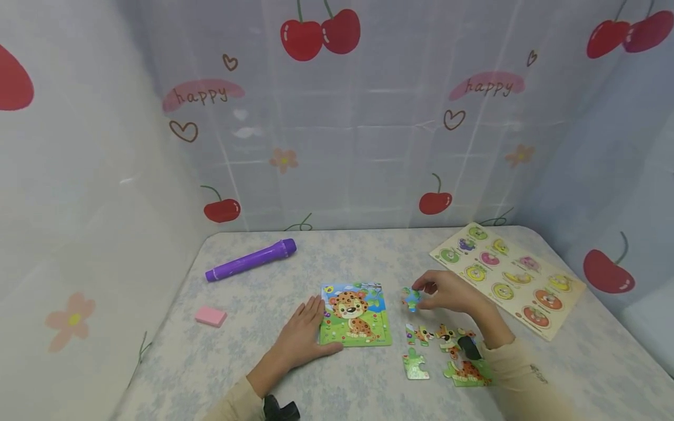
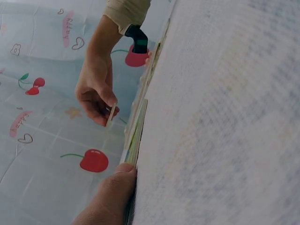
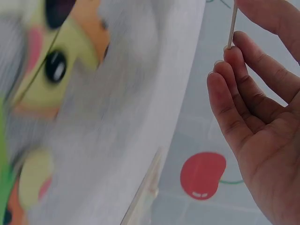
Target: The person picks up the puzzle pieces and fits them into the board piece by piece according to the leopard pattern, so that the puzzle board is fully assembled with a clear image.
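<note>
My right hand (image 1: 447, 290) pinches a jigsaw puzzle piece (image 1: 410, 299) between thumb and fingertips. In the right wrist view that piece (image 3: 232, 28) shows edge-on as a thin sliver. My left hand (image 1: 300, 336) lies against the left side of the leopard picture board (image 1: 354, 316), fingers straight and thumb at its lower edge. The left wrist view catches the left thumb (image 2: 115, 194) against the stacked edge of the board. Below the right hand lie loose puzzle pieces: a green corner piece (image 1: 415, 365), a small piece with an ear (image 1: 419, 334), and several leopard pieces (image 1: 468, 374) partly hidden by the right wrist.
A pale fruit puzzle board (image 1: 511, 275) lies at the back right, just beyond the right forearm. A purple toy microphone (image 1: 251, 260) is at the back left, with a pink eraser-like block (image 1: 211, 316) nearer. Printed curtains surround the table (image 1: 174, 374).
</note>
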`<act>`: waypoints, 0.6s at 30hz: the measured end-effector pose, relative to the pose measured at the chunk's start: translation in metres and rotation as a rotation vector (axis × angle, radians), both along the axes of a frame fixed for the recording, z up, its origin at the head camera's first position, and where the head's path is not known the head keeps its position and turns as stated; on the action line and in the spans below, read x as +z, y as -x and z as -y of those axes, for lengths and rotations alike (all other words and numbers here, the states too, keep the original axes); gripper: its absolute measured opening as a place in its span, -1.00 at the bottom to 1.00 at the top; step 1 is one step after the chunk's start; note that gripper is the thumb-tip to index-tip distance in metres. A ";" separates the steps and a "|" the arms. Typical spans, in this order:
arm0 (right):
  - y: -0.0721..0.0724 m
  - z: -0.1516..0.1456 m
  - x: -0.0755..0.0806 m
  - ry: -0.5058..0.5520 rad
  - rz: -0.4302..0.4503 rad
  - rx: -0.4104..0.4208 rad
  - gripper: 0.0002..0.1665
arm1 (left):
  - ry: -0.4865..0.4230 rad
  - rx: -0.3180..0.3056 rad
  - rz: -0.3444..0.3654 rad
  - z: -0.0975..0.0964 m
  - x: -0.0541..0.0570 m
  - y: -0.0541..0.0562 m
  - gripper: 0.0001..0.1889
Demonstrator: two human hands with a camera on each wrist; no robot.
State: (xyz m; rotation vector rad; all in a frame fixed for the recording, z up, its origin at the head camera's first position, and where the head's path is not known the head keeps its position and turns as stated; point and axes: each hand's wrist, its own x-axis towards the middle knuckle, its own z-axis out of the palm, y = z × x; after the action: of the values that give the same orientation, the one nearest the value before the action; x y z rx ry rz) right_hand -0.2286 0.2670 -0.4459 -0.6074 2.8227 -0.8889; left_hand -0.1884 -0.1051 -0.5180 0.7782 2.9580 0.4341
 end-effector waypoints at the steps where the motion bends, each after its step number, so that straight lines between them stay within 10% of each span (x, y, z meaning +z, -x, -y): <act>1: 0.001 0.004 0.000 0.001 0.002 0.007 -0.58 | 0.001 -0.002 -0.003 0.000 0.000 0.000 0.19; 18: 0.024 0.066 -0.004 -0.037 0.022 0.097 -0.64 | 0.001 0.002 0.001 0.000 0.000 0.000 0.20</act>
State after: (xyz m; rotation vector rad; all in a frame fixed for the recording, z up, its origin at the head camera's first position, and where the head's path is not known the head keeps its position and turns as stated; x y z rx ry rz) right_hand -0.2528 0.2009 -0.4494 -0.7178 2.7570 -0.8200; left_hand -0.1881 -0.1049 -0.5177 0.7756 2.9583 0.4334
